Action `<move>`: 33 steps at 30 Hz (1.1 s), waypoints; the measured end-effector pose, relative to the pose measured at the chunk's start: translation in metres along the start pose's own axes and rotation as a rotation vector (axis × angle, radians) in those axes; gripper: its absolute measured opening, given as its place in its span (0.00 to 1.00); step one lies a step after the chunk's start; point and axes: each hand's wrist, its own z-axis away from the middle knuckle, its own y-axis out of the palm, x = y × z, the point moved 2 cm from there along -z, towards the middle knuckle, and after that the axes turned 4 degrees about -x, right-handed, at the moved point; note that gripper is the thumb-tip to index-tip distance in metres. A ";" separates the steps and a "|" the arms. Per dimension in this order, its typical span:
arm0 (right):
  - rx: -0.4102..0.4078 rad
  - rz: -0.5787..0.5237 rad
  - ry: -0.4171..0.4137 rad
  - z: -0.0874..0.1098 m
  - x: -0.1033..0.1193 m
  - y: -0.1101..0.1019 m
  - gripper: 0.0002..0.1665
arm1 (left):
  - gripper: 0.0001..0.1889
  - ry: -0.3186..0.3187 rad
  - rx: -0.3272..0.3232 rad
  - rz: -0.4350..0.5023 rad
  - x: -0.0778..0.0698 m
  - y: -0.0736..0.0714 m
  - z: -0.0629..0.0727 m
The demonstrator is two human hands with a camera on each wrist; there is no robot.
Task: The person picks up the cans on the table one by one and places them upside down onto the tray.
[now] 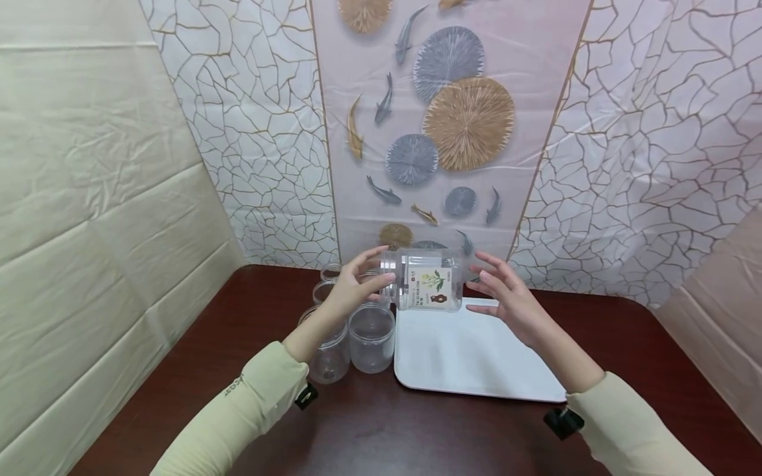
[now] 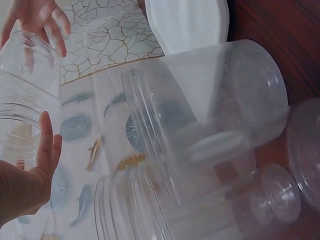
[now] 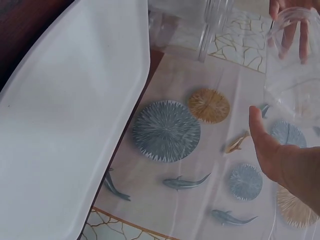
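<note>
A clear plastic jar point(image 1: 433, 281) with a printed label lies sideways in the air above the tray's far left part. My left hand point(image 1: 355, 284) grips it around the ringed neck end, thumb toward me. At the jar's base end, my right hand point(image 1: 510, 301) is spread with fingers apart, and a small gap shows between it and the base. The right wrist view has the right hand point(image 3: 287, 157) beside the transparent jar point(image 3: 295, 75). Seen from the left wrist, the left thumb and fingers point(image 2: 46, 145) are at the neck.
Several clear open jars point(image 1: 372, 340) stand upright in a group on the dark red table point(image 1: 381, 430), below and left of the held jar. A white tray point(image 1: 470, 357) lies to their right. A patterned cloth point(image 1: 274, 132) hangs behind the table.
</note>
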 end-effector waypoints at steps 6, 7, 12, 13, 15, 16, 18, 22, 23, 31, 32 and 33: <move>0.010 0.006 -0.004 -0.001 0.003 0.005 0.34 | 0.31 0.008 0.005 -0.001 -0.002 0.005 -0.003; 0.015 0.007 -0.006 -0.001 0.003 0.006 0.35 | 0.31 0.007 0.007 0.000 -0.002 0.005 -0.003; 0.043 0.009 -0.012 -0.003 0.004 0.010 0.36 | 0.31 0.002 0.006 -0.011 -0.004 0.007 -0.002; 0.045 0.011 -0.015 -0.004 0.004 0.010 0.37 | 0.31 0.002 0.003 -0.011 -0.004 0.008 -0.001; 0.047 0.006 -0.020 -0.005 0.004 0.012 0.37 | 0.30 0.007 -0.001 -0.008 -0.004 0.008 -0.001; 0.047 0.002 -0.024 -0.005 0.005 0.013 0.37 | 0.30 0.009 -0.001 -0.007 -0.004 0.009 -0.002; 0.043 -0.004 -0.026 -0.006 0.004 0.015 0.36 | 0.30 0.010 0.005 -0.007 -0.003 0.009 -0.002; 0.028 -0.013 -0.013 -0.006 0.001 0.018 0.36 | 0.30 -0.003 0.016 0.001 0.001 0.010 0.000; 0.025 -0.011 -0.011 -0.005 0.000 0.018 0.36 | 0.30 -0.008 0.017 0.006 0.002 0.010 0.001; 0.007 0.000 -0.007 -0.005 -0.002 0.017 0.36 | 0.31 -0.001 0.035 0.053 0.005 0.013 0.001; 0.006 -0.003 -0.008 -0.005 -0.002 0.017 0.36 | 0.31 -0.003 0.035 0.051 0.005 0.013 0.001; 0.003 -0.001 -0.009 -0.005 -0.003 0.017 0.36 | 0.31 -0.005 0.036 0.054 0.005 0.014 0.001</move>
